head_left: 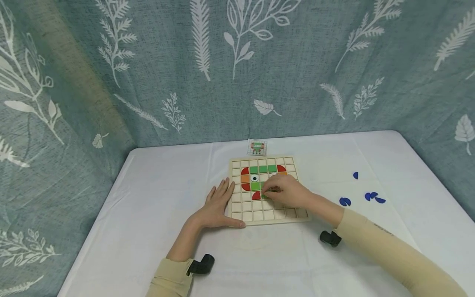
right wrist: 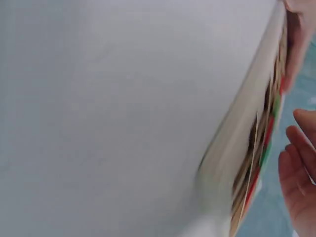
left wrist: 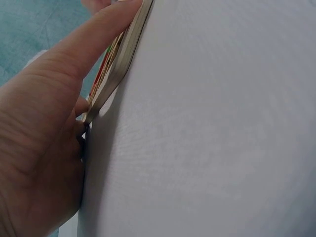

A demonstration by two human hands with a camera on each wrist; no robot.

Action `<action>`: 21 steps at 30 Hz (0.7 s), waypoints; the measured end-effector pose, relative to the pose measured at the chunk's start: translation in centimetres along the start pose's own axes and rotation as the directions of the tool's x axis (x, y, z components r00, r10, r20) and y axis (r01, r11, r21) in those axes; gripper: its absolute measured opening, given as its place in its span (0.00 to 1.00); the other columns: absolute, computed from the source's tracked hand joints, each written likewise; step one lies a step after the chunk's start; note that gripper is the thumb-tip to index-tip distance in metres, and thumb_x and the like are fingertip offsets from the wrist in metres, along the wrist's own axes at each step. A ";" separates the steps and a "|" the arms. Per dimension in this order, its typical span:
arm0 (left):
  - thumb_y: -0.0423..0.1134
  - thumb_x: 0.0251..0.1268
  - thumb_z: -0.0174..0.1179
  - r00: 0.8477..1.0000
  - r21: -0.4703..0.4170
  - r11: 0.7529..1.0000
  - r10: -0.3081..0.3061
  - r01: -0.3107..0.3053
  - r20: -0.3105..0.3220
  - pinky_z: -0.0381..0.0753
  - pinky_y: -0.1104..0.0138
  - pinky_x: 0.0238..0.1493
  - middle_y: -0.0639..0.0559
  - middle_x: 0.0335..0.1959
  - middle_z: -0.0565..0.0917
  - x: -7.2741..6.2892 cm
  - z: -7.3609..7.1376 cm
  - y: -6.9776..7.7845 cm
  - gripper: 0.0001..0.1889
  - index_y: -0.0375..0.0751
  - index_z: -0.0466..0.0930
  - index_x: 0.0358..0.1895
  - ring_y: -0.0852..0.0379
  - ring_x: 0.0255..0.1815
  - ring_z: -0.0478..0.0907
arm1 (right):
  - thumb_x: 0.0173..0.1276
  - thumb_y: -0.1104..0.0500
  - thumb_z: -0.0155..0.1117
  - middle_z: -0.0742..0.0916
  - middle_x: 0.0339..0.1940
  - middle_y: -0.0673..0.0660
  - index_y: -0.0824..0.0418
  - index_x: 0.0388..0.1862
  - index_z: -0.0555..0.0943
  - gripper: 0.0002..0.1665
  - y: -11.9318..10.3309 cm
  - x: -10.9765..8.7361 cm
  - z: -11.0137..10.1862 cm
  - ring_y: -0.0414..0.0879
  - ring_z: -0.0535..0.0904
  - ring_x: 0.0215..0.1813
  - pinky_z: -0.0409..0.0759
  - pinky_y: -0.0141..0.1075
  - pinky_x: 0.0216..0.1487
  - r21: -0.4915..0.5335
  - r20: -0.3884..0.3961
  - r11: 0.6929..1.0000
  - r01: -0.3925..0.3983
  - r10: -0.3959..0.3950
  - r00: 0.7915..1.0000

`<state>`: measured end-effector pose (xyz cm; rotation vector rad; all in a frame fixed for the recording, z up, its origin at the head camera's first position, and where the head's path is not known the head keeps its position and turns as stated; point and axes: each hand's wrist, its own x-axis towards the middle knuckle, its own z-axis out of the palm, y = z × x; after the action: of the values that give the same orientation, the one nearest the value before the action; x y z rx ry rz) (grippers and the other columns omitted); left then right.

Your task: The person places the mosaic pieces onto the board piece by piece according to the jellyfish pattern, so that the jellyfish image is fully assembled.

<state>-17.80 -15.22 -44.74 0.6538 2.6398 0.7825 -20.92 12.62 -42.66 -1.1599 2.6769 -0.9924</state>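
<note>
A wooden grid board (head_left: 268, 220) lies on the white cloth, partly filled with flat red, green and orange pieces and a round eye tile (head_left: 254, 178). My left hand (head_left: 216, 206) spreads along its left side, thumb (left wrist: 106, 24) resting on the near-left corner. Over the middle of the board, my right hand (head_left: 291, 190) has bent fingers, their tips beside a green tile (head_left: 264, 196) and right of a red quarter-round piece (head_left: 256, 195). The hand covers the pieces beneath it. I cannot tell whether a small piece sits between its fingertips.
A small picture card (head_left: 257, 147) with a similar figure lies behind the board. To the right are several loose blue pieces: a single one (head_left: 356, 175), a pair (head_left: 345, 201) and a small group (head_left: 375, 197). A patterned curtain (head_left: 297, 90) hangs behind the table.
</note>
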 end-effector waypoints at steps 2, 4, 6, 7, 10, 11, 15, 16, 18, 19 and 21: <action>0.62 0.45 0.73 1.000 0.000 1.000 0.001 -0.001 -0.001 0.28 0.50 0.74 0.41 0.79 0.35 0.1 0.1 0.0 0.67 0.36 0.37 0.78 0.48 0.79 0.28 | 0.67 0.64 0.66 0.87 0.41 0.48 0.56 0.39 0.87 0.06 0.7 -1.3 -1.0 0.46 0.81 0.46 0.80 0.40 0.46 0.010 -0.037 0.999 -0.039 0.040 0.999; 0.62 0.45 0.73 1.000 0.001 1.000 0.002 -0.002 -0.001 0.29 0.50 0.74 0.42 0.79 0.35 0.1 0.1 -0.1 0.67 0.36 0.37 0.78 0.49 0.79 0.28 | 0.67 0.64 0.66 0.87 0.40 0.49 0.57 0.39 0.87 0.05 1.5 -2.9 -2.2 0.47 0.82 0.45 0.81 0.40 0.45 0.000 -0.081 0.995 -0.095 0.095 0.992; 0.62 0.44 0.73 1.000 -0.001 1.000 0.000 -0.001 -0.002 0.29 0.50 0.74 0.42 0.79 0.34 0.1 0.1 -0.1 0.67 0.36 0.37 0.78 0.49 0.79 0.28 | 0.66 0.65 0.66 0.87 0.40 0.52 0.59 0.39 0.87 0.06 2.7 -4.8 -3.6 0.49 0.82 0.45 0.83 0.40 0.44 -0.027 -0.130 0.987 -0.159 0.154 0.979; 0.62 0.44 0.73 1.000 -0.003 1.000 0.001 -0.001 -0.003 0.29 0.50 0.74 0.42 0.79 0.35 0.1 0.1 -0.1 0.67 0.36 0.37 0.78 0.48 0.79 0.28 | 0.66 0.66 0.66 0.87 0.41 0.54 0.60 0.40 0.86 0.06 3.5 -5.8 -4.3 0.50 0.82 0.45 0.83 0.41 0.44 -0.045 -0.153 0.982 -0.183 0.175 0.973; 0.63 0.44 0.73 1.000 0.001 1.000 -0.007 0.007 0.000 0.28 0.50 0.74 0.42 0.79 0.34 0.0 0.1 -0.1 0.67 0.37 0.37 0.79 0.49 0.79 0.29 | 0.66 0.69 0.63 0.86 0.46 0.61 0.63 0.44 0.85 0.09 5.5 -8.8 -6.8 0.57 0.81 0.49 0.83 0.46 0.46 -0.103 -0.193 0.958 -0.269 0.246 0.950; 0.63 0.44 0.73 1.000 0.002 1.000 -0.009 0.009 0.001 0.28 0.51 0.74 0.42 0.79 0.34 0.0 0.1 -0.1 0.67 0.37 0.36 0.79 0.48 0.79 0.29 | 0.66 0.71 0.61 0.85 0.48 0.64 0.65 0.46 0.85 0.11 6.2 -9.8 -7.6 0.60 0.80 0.50 0.82 0.49 0.46 -0.117 -0.196 0.948 -0.297 0.271 0.942; 0.64 0.44 0.73 1.000 0.003 1.000 -0.019 0.019 0.005 0.28 0.51 0.74 0.43 0.79 0.34 0.0 0.1 -0.1 0.67 0.37 0.36 0.79 0.49 0.79 0.29 | 0.65 0.74 0.55 0.80 0.56 0.72 0.68 0.52 0.81 0.18 8.1 -12.8 -10.1 0.69 0.74 0.57 0.76 0.59 0.52 -0.153 -0.174 0.908 -0.391 0.364 0.915; 0.64 0.44 0.73 1.000 0.007 1.000 -0.022 0.022 0.008 0.28 0.52 0.74 0.43 0.79 0.34 0.0 0.1 -0.1 0.68 0.38 0.36 0.79 0.49 0.79 0.28 | 0.65 0.75 0.54 0.79 0.57 0.73 0.69 0.53 0.80 0.19 8.5 -13.3 -10.5 0.70 0.73 0.58 0.75 0.60 0.53 -0.158 -0.166 0.900 -0.407 0.382 0.909; 0.64 0.44 0.73 1.000 0.001 1.000 -0.017 0.017 0.007 0.28 0.51 0.74 0.42 0.79 0.34 0.0 0.1 -0.1 0.67 0.37 0.36 0.79 0.48 0.79 0.29 | 0.66 0.74 0.54 0.78 0.57 0.73 0.70 0.54 0.80 0.18 9.1 -14.0 -11.0 0.71 0.72 0.60 0.74 0.61 0.55 -0.155 -0.156 0.889 -0.431 0.409 0.899; 0.64 0.44 0.73 1.000 0.000 1.000 -0.015 0.015 0.007 0.28 0.51 0.74 0.42 0.79 0.34 0.0 0.1 -0.1 0.67 0.37 0.36 0.79 0.48 0.79 0.29 | 0.66 0.73 0.55 0.79 0.56 0.73 0.70 0.54 0.80 0.18 9.3 -14.2 -11.1 0.70 0.73 0.59 0.74 0.61 0.55 -0.149 -0.158 0.886 -0.438 0.416 0.895; 0.64 0.44 0.73 1.000 0.001 1.000 -0.014 0.014 0.010 0.28 0.51 0.74 0.42 0.79 0.34 0.1 0.1 0.0 0.67 0.37 0.36 0.79 0.49 0.79 0.29 | 0.67 0.72 0.58 0.81 0.52 0.71 0.71 0.52 0.80 0.15 9.6 -14.4 -11.1 0.68 0.76 0.55 0.76 0.59 0.54 -0.137 -0.172 0.883 -0.448 0.425 0.889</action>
<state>-17.85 -15.10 -44.87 0.6365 2.6329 0.7726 -20.01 33.21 -42.20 -0.4650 2.9827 -0.7976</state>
